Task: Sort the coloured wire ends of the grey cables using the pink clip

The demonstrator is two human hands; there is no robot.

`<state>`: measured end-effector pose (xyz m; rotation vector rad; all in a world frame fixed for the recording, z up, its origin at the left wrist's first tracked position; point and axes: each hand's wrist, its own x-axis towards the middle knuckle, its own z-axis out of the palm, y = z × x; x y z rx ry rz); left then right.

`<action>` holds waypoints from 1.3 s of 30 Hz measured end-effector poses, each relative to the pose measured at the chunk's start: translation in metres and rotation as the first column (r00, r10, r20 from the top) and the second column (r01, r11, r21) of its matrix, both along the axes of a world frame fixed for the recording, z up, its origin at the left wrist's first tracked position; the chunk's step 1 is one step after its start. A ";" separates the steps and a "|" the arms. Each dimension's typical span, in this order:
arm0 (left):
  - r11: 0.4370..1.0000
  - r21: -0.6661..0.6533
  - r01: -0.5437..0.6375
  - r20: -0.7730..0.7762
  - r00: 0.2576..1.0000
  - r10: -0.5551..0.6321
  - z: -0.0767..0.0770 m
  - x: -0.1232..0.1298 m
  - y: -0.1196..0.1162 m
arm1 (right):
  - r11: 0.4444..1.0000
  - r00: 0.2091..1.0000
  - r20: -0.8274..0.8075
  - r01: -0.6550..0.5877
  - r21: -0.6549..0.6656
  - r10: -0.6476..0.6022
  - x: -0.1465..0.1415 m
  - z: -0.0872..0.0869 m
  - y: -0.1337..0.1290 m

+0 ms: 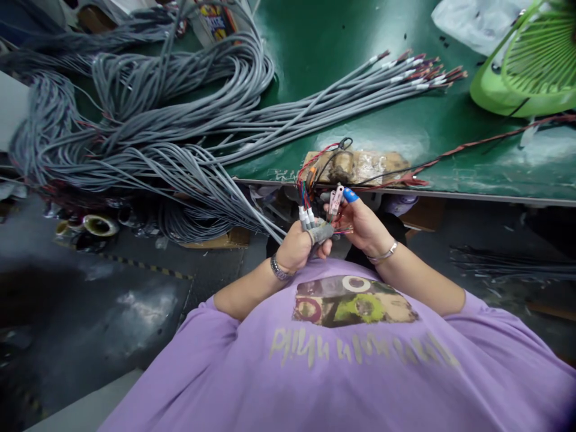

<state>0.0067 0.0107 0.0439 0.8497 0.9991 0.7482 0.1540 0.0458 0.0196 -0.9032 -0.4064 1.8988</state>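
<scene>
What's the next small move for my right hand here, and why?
I'd probably use the right hand to spread the thin coloured wires gently apart. They stick out close together from the left hand toward the right, within easy reach, and the left hand already grips the grey cables, which should steady them.

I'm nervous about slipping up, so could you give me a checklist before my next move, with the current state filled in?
1. Left hand closed around the grey cables: ok.
2. Small pale piece firmly gripped by the right hand: cannot tell; it sits against the fingers.
3. Blue finger cover on the right hand: ok.
4. Coloured wires between the hands separated: cannot tell; too small.
5. Cable loops on the green bench free of tangles: cannot tell; they overlap.
6. Green fan apart from both hands: ok.
</scene>
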 end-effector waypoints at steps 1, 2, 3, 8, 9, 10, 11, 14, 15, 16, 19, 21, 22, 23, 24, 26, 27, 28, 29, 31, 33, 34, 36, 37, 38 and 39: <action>1.000 -0.005 -0.005 -0.004 1.000 0.005 -0.001 0.000 0.000 | 1.000 1.000 0.010 0.010 0.011 -0.010 -0.001 -0.001 0.000; 1.000 -0.011 -0.009 -0.009 1.000 0.009 -0.001 0.000 0.001 | 1.000 1.000 0.021 0.021 0.023 -0.021 -0.001 -0.001 0.001; 1.000 -0.016 -0.013 -0.014 1.000 0.012 -0.002 0.000 0.001 | 0.999 0.999 0.031 0.029 0.035 -0.030 -0.002 -0.001 0.001; 1.000 -0.025 -0.008 -0.025 1.000 0.008 -0.004 -0.002 0.002 | 0.999 0.999 0.036 0.040 0.026 -0.041 -0.002 -0.002 0.003; 1.000 -0.026 -0.005 -0.024 1.000 0.005 -0.004 -0.002 0.002 | 0.999 0.999 0.033 0.042 0.018 -0.043 -0.002 -0.002 0.004; 1.000 -0.029 -0.002 -0.026 1.000 0.002 -0.004 -0.001 0.002 | 0.999 0.998 0.031 0.047 0.010 -0.047 -0.002 -0.002 0.004; 1.000 -0.031 0.001 -0.028 1.000 -0.002 -0.003 -0.001 0.003 | 0.999 0.998 0.029 0.053 0.002 -0.053 -0.002 -0.003 0.005; 0.999 -0.039 0.010 -0.043 0.999 -0.012 -0.004 0.000 0.003 | 0.998 0.997 0.026 0.067 -0.016 -0.067 -0.002 -0.004 0.005; 0.999 -0.041 0.012 -0.048 0.999 -0.014 -0.004 0.000 0.003 | 0.998 0.997 0.026 0.067 -0.019 -0.066 -0.003 -0.005 0.005; 0.999 -0.041 0.015 -0.052 0.999 -0.018 -0.004 0.000 0.003 | 0.998 0.998 0.025 0.064 -0.020 -0.063 -0.003 -0.005 0.005; 0.999 -0.035 0.025 -0.055 0.998 -0.027 -0.005 0.000 0.003 | 0.999 0.999 0.002 0.042 -0.023 -0.042 -0.003 -0.003 0.005; 0.999 -0.030 0.026 -0.055 0.998 -0.027 -0.004 -0.001 0.002 | 0.999 0.999 -0.021 0.028 -0.033 -0.028 -0.002 -0.002 0.004; 0.999 -0.027 0.026 -0.055 0.998 -0.028 -0.004 -0.002 0.001 | 0.999 0.999 -0.031 0.021 -0.040 -0.022 -0.002 -0.001 0.004; 0.999 -0.023 0.028 -0.054 0.998 -0.029 -0.003 -0.003 -0.001 | 0.999 0.999 -0.041 0.012 -0.046 -0.013 -0.001 0.000 0.004; 0.999 -0.016 0.032 -0.054 0.998 -0.033 -0.003 -0.004 -0.002 | 0.999 0.999 -0.047 0.000 -0.049 -0.003 0.000 0.000 0.004; 0.999 0.001 0.043 -0.061 0.997 -0.043 -0.002 -0.006 -0.006 | 0.999 0.998 -0.055 -0.031 -0.044 0.029 0.002 0.000 0.003; 0.999 0.010 0.044 -0.068 0.997 -0.043 -0.001 -0.007 -0.008 | 0.998 0.997 -0.054 -0.049 -0.037 0.047 0.003 0.000 0.002; 0.999 0.019 0.040 -0.076 0.996 -0.039 -0.001 -0.008 -0.009 | 0.997 0.997 -0.052 -0.066 -0.029 0.065 0.004 0.000 0.002; 0.999 0.028 0.031 -0.084 0.996 -0.029 -0.001 -0.008 -0.010 | 0.997 0.996 -0.048 -0.080 -0.023 0.079 0.005 0.000 0.002; 0.999 0.049 0.003 -0.093 0.996 0.001 -0.002 -0.008 -0.012 | 0.995 0.995 -0.034 -0.094 -0.019 0.093 0.005 0.001 0.002; 0.997 0.069 -0.026 -0.093 0.995 0.032 -0.002 -0.007 -0.012 | 0.996 0.996 -0.016 -0.084 -0.008 0.084 0.005 0.002 0.002; 0.996 0.078 -0.038 -0.092 0.995 0.045 -0.002 -0.006 -0.011 | 0.997 0.997 -0.006 -0.074 0.008 0.074 0.005 0.002 0.002; 0.994 0.089 -0.056 -0.088 0.994 0.064 -0.002 -0.003 -0.010 | 0.997 0.999 0.010 -0.053 0.054 0.053 0.004 0.002 0.002; 0.994 0.092 -0.062 -0.087 0.994 0.070 -0.002 -0.002 -0.009 | 0.996 0.999 0.012 -0.045 0.074 0.044 0.003 0.001 0.002; 0.993 0.094 -0.068 -0.086 0.993 0.076 -0.002 0.000 -0.009 | 0.996 0.999 0.010 -0.037 0.086 0.037 0.003 0.001 0.002; 0.993 0.096 -0.072 -0.085 0.993 0.080 -0.002 0.001 -0.008 | 0.995 1.000 0.005 -0.028 0.091 0.028 0.002 -0.001 0.002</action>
